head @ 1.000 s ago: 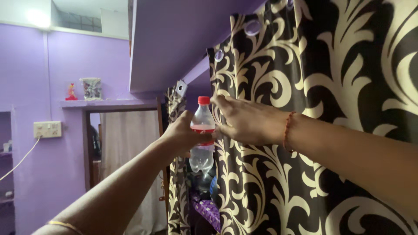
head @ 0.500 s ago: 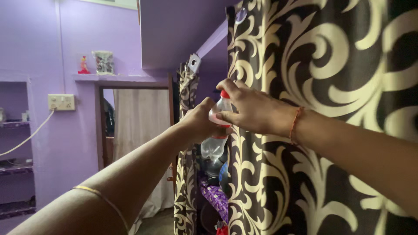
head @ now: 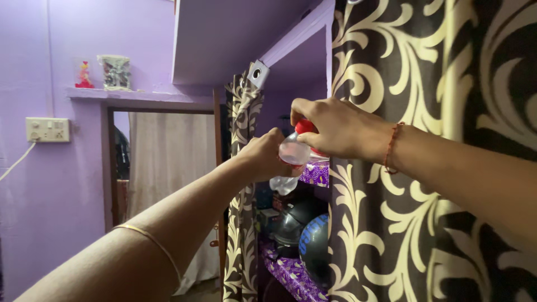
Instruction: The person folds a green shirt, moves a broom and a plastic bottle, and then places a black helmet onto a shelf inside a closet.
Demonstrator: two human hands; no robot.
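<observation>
My left hand (head: 263, 158) grips the body of a clear plastic bottle (head: 291, 154), held up in front of an alcove with shelves. The bottle has a red cap (head: 305, 126) and a red label band. My right hand (head: 335, 128) comes in from the right, its fingers closed over the cap and neck. The bottle tilts with its cap toward the right. A red thread circles my right wrist and a thin gold bangle my left forearm.
A dark curtain (head: 436, 84) with cream swirls hangs at the right, and a narrow strip of it (head: 241, 184) at the left of the alcove. Behind the bottle, shelves hold a purple cloth (head: 316, 173), a dark helmet (head: 291, 223) and a ball (head: 314, 246). Left: a switch box (head: 47, 129) and a doorway (head: 162, 173).
The view has shifted right and the curtain has opened wider, showing the shelves. The bottle has tilted from upright, and my right hand has moved from the curtain edge onto the cap.
</observation>
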